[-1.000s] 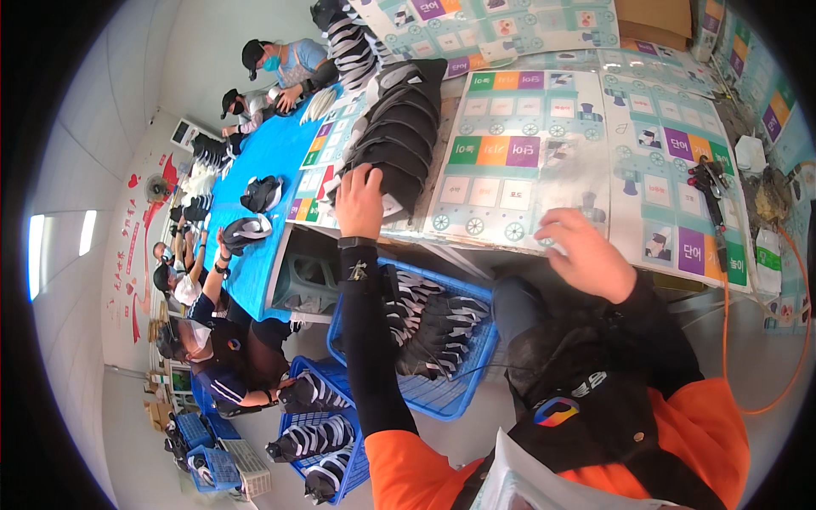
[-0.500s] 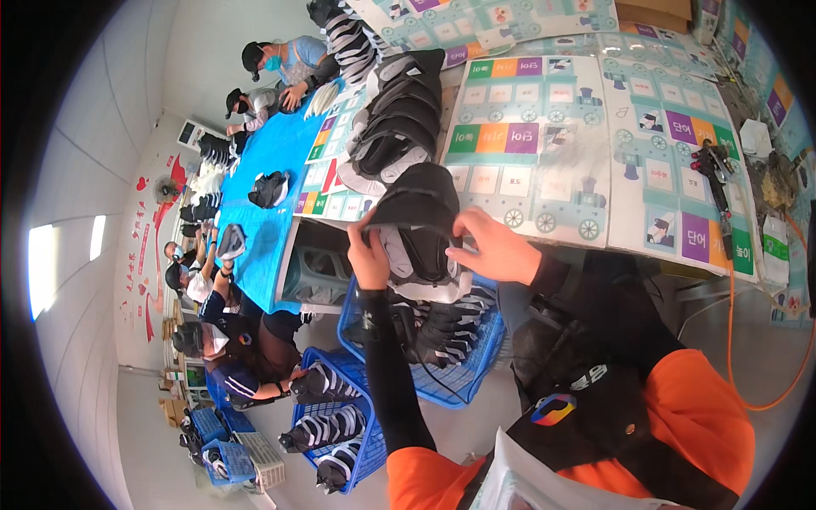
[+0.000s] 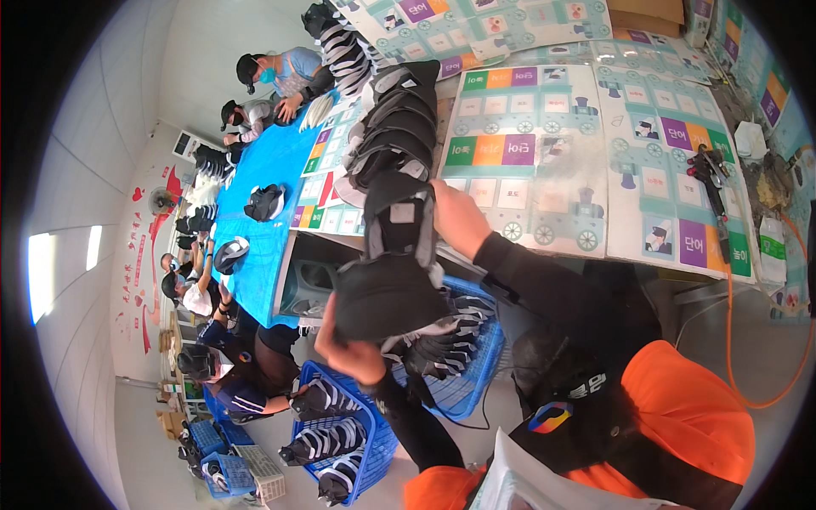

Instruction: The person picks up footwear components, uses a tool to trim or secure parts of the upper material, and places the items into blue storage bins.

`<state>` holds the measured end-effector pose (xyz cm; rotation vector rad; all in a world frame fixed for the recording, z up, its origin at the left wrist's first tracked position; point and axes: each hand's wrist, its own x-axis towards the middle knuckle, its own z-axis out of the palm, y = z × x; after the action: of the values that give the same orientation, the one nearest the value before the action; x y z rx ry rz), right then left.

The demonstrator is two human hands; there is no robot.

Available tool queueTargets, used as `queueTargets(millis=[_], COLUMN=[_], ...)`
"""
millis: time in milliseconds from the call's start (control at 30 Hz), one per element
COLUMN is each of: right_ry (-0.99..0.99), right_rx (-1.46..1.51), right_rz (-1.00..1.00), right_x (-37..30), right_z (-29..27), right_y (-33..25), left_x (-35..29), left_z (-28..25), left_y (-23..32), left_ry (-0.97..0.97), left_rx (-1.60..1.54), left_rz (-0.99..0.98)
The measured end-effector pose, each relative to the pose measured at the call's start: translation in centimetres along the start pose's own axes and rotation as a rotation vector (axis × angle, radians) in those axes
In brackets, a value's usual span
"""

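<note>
Over the table's front edge, my two hands hold a black cap [image 3: 387, 297], its curved brim turned down toward me and a light grey patch on the part behind. My left hand [image 3: 350, 350] grips the brim from its lower left side. On the opposite end, my right hand [image 3: 459, 219] closes around the cap's upper right edge, with some fingers hidden behind it. Just beyond the held cap, a row of nested black caps [image 3: 395, 127] with pale linings lies on the table.
Printed sheets [image 3: 527, 183] cover the tabletop. A black tool [image 3: 710, 183] with an orange hose rests at the right. Below the edge stands a blue basket [image 3: 476, 374] of nested caps, with another blue basket [image 3: 374, 442] to its left. Co-workers sit along a blue-covered table [image 3: 268, 170].
The cap has been turned over and lowered toward me; its open inside faced me before, now the brim and outside show. My left hand moved down, my right hand up and left.
</note>
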<state>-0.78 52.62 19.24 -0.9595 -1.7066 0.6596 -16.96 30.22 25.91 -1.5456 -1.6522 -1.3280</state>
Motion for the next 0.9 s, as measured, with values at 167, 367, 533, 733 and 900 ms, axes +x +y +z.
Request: queueTargets(millis=[167, 367, 533, 733, 900], right_ry=[0.173, 0.155, -0.644, -0.639, -0.723], right_rx=[0.031, -0.119, 0.171, 0.079, 0.178], right_rz=[0.136, 0.001, 0.243, 0.101, 0.268], right_x=[2.8, 1.3, -6.5, -14.6, -16.9], right_z=[4.8, 5.8, -4.1, -7.8, -8.7], right_y=[2.9, 3.8, -4.7, 6.4, 13.9], left_x=[-4.9, -12.5, -14.5, -18.9, -21.6], left_z=[-4.3, -2.2, 1.7, 8.7, 10.0], left_y=[-0.2, 2.6, 4.2, 3.8, 2.0], left_ry=[0.067, -0.192, -0.279, -0.432, -0.604], left_rx=[0.063, 0.109, 0.010, -0.266, -0.389], left_rz=[-0.297, -0.633, -0.808, -0.705, -0.737])
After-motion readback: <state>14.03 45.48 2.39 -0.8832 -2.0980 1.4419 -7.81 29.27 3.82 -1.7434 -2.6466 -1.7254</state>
